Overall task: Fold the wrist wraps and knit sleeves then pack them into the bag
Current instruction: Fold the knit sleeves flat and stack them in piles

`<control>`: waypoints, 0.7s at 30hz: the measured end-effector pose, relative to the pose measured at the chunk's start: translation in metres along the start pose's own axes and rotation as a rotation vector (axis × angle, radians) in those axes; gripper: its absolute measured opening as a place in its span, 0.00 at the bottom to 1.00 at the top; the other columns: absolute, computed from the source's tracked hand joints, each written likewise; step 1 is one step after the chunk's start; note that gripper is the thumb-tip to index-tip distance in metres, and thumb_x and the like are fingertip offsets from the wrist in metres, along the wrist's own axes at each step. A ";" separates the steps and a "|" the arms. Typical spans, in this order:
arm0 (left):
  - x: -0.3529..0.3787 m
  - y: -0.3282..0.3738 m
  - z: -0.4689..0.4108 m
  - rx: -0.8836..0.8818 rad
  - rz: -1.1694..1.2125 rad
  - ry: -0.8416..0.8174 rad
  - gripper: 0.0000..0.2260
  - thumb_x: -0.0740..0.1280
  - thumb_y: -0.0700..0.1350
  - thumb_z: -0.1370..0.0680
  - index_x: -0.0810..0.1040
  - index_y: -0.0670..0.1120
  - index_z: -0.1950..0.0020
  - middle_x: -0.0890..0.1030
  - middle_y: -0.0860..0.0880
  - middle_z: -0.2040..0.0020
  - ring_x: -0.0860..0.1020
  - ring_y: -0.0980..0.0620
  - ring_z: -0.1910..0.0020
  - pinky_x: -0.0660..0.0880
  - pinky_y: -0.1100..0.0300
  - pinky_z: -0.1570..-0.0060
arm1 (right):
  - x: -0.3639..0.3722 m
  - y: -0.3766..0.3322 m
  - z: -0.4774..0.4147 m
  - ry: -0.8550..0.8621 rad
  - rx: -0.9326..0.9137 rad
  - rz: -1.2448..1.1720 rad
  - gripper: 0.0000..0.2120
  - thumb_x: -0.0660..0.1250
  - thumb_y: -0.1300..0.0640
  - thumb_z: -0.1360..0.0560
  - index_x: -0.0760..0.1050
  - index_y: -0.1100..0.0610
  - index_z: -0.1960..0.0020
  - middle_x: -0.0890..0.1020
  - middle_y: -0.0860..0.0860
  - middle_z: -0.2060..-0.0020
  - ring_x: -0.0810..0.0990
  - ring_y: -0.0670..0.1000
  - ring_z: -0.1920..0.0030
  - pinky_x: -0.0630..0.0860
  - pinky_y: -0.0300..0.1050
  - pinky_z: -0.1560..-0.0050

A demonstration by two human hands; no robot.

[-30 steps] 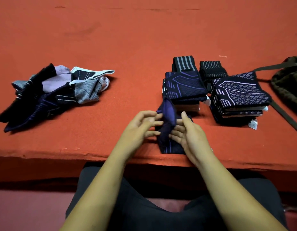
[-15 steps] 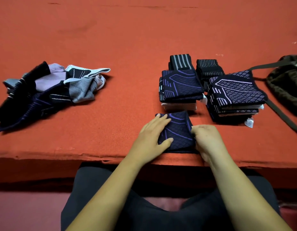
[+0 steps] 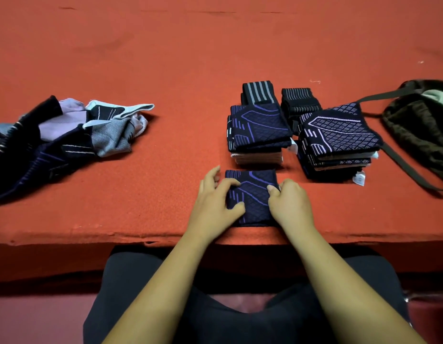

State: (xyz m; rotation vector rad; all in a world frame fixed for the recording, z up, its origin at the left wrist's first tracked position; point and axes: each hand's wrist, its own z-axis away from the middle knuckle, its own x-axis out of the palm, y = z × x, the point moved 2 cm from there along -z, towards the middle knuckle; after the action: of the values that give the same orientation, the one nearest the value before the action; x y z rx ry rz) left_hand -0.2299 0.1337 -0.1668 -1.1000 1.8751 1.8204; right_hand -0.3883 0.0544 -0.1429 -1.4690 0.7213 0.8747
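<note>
Knit sleeve (image 3: 252,194) folded | left hand (image 3: 215,199), right hand (image 3: 290,204) pressing | table (image 3: 166,58)

An orange-red cloth (image 3: 166,58) is seen across the frame. The folded sleeve (image 3: 252,194) at lower centre is patterned navy with purple lines and diamond grid. The right stack (image 3: 339,130) is topped in navy with white lines. Grey, lilac and navy are mixed in the left pile (image 3: 61,135). The bag (image 3: 419,125) is dark olive.
</note>
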 end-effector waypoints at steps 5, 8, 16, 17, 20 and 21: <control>-0.007 0.016 -0.015 -0.299 0.129 0.043 0.21 0.72 0.54 0.25 0.73 0.44 0.39 0.78 0.52 0.58 0.80 0.46 0.52 0.74 0.53 0.51 | 0.000 -0.001 -0.002 -0.044 -0.010 0.017 0.13 0.61 0.52 0.19 0.72 0.63 0.48 0.81 0.64 0.49 0.78 0.65 0.46 0.69 0.53 0.54; -0.006 0.026 -0.024 -0.378 0.524 -0.183 0.11 0.72 0.50 0.27 0.82 0.45 0.49 0.85 0.48 0.58 0.84 0.43 0.52 0.80 0.54 0.51 | 0.001 0.001 0.004 -0.040 -0.020 -0.057 0.11 0.60 0.51 0.18 0.71 0.59 0.51 0.81 0.61 0.53 0.78 0.64 0.49 0.68 0.52 0.55; -0.043 0.021 0.000 -0.466 1.363 -0.021 0.10 0.60 0.40 0.22 0.79 0.46 0.45 0.84 0.43 0.52 0.82 0.46 0.53 0.77 0.46 0.44 | 0.017 -0.037 0.032 -0.087 -0.093 -0.548 0.12 0.61 0.54 0.19 0.68 0.55 0.61 0.74 0.49 0.64 0.70 0.48 0.63 0.62 0.44 0.59; -0.052 0.013 0.001 -0.487 1.404 -0.006 0.11 0.61 0.42 0.23 0.79 0.45 0.43 0.84 0.43 0.51 0.82 0.46 0.54 0.78 0.46 0.44 | 0.019 -0.046 0.035 -0.082 -0.115 -0.544 0.12 0.61 0.54 0.19 0.69 0.56 0.60 0.73 0.50 0.59 0.70 0.48 0.59 0.62 0.42 0.57; -0.078 -0.005 -0.001 -0.486 1.475 0.026 0.13 0.60 0.44 0.23 0.78 0.43 0.42 0.84 0.43 0.52 0.83 0.46 0.55 0.81 0.47 0.51 | 0.027 -0.078 0.035 -0.095 -0.145 -0.574 0.14 0.61 0.54 0.18 0.66 0.53 0.62 0.71 0.50 0.57 0.69 0.48 0.58 0.60 0.40 0.56; -0.086 -0.010 -0.003 -0.479 1.482 0.057 0.12 0.59 0.44 0.22 0.78 0.43 0.44 0.84 0.43 0.54 0.83 0.46 0.56 0.81 0.47 0.53 | 0.031 -0.088 0.033 -0.111 -0.148 -0.591 0.16 0.61 0.54 0.18 0.64 0.52 0.64 0.71 0.49 0.60 0.68 0.47 0.61 0.60 0.41 0.58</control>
State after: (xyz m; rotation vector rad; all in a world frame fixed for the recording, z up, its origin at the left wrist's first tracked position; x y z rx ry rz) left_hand -0.1657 0.1584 -0.1146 0.5039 2.5833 3.0089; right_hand -0.3012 0.0971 -0.1233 -1.6279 0.1179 0.5494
